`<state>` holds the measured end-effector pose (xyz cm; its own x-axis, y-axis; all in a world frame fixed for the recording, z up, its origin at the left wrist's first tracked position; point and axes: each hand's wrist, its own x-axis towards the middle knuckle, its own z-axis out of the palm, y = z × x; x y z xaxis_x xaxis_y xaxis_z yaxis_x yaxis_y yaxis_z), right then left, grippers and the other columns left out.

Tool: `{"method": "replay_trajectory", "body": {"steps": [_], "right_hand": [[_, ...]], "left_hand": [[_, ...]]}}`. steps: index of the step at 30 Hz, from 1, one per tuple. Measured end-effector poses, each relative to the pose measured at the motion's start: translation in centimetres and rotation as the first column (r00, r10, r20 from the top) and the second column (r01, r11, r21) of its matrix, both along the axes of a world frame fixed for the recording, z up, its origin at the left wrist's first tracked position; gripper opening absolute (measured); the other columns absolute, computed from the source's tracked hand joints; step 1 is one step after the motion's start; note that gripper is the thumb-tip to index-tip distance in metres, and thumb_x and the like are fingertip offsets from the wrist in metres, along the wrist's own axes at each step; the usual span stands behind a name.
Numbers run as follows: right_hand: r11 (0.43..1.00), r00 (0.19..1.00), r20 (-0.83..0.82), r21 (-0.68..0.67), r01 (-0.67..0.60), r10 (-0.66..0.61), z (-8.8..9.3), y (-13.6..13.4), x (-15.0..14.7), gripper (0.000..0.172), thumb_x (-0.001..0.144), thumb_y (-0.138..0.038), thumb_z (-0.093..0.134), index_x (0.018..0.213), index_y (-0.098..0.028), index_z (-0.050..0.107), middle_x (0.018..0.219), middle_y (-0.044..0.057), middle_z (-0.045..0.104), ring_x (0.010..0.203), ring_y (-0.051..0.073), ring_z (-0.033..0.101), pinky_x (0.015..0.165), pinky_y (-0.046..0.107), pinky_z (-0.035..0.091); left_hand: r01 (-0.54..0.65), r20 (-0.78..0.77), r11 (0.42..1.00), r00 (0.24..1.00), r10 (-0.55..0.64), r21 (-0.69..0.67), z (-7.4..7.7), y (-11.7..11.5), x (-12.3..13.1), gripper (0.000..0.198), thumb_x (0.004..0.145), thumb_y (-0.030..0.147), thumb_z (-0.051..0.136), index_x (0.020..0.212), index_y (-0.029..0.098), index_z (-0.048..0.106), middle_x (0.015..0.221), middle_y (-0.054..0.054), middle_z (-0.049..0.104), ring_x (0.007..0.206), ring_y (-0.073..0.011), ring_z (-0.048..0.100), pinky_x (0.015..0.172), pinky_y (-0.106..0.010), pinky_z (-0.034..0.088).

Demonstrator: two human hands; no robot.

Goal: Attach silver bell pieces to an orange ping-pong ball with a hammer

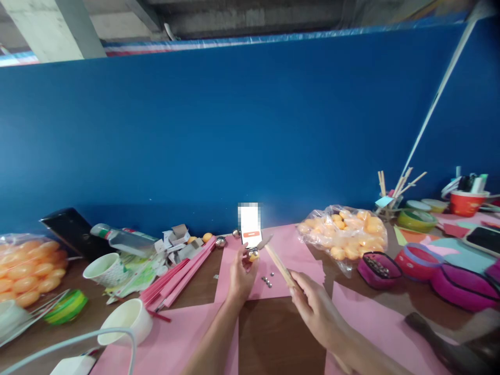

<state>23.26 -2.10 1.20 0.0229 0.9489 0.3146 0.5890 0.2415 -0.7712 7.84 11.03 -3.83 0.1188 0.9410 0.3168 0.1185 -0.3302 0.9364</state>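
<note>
Shiny ball (pixel 253 254): held in grip of left hand (pixel 242 276), above pink paper (pixel 299 260). Wooden stick (pixel 280 265): gripped by right hand (pixel 316 304). Ball apparently being worked; steady aim is called for.

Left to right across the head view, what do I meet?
Orange balls in a bag → green-patterned cup → pink strips → left hand with a shiny round piece → right hand gripping a wooden handle → magenta pouch → red pen cup.
</note>
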Motion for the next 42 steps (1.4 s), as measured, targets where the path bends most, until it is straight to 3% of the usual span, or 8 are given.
{"method": "replay_trajectory", "body": {"steps": [4,14,20,28,42], "right_hand": [[1.000,1.000,0.014,-0.027,-0.011,0.011,-0.33,0.02,-0.12,0.020,0.087,-0.019,0.035,0.104,-0.019,0.048,0.084,0.003,0.057,0.075,0.016,0.055,0.065,0.024,0.044],[0.996,0.999,-0.037,-0.088,0.001,-0.004,-0.41,0.05,0.08,0.021,0.088,-0.024,0.032,0.102,-0.017,0.048,0.073,0.002,0.057,0.056,0.013,0.054,0.048,0.021,0.043],[0.999,0.998,-0.051,-0.041,0.023,-0.025,-0.25,0.03,0.16,0.021,0.088,-0.024,0.033,0.099,-0.017,0.049,0.070,0.002,0.057,0.054,0.012,0.053,0.048,0.021,0.044],[0.996,0.998,-0.054,-0.087,0.004,-0.009,-0.40,0.13,0.25,0.022,0.089,-0.024,0.031,0.102,-0.017,0.048,0.067,0.001,0.055,0.046,0.010,0.049,0.044,0.020,0.041],[1.000,0.999,-0.009,-0.002,0.030,-0.030,-0.22,0.03,0.02,0.021,0.086,-0.021,0.035,0.099,-0.017,0.051,0.077,0.004,0.059,0.067,0.015,0.056,0.056,0.022,0.045]], "left_hand": [[0.016,0.021,0.999,1.000,-0.016,-0.032,-0.18,0.06,0.10,0.043,0.071,0.029,0.059,0.111,0.017,0.051,0.100,-0.010,0.062,0.085,-0.0175,0.061,0.076,-0.030,0.049],[0.073,0.019,0.997,0.997,-0.073,-0.023,-0.43,0.20,0.11,0.044,0.075,0.025,0.054,0.118,0.019,0.047,0.110,-0.010,0.059,0.098,-0.0191,0.057,0.084,-0.032,0.045],[0.059,-0.004,0.998,0.998,-0.059,0.038,-0.57,0.21,0.08,0.043,0.074,0.023,0.055,0.116,0.020,0.050,0.112,-0.010,0.058,0.101,-0.0200,0.055,0.088,-0.033,0.043],[0.077,-0.025,0.997,0.997,-0.076,0.025,-0.60,0.22,0.08,0.042,0.075,0.022,0.053,0.117,0.022,0.050,0.114,-0.008,0.057,0.105,-0.0196,0.053,0.090,-0.033,0.041],[0.002,-0.100,0.997,0.995,0.006,0.081,-0.51,0.32,-0.04,0.043,0.073,0.030,0.057,0.115,0.019,0.053,0.106,-0.010,0.059,0.088,-0.0183,0.058,0.078,-0.031,0.047]]}}
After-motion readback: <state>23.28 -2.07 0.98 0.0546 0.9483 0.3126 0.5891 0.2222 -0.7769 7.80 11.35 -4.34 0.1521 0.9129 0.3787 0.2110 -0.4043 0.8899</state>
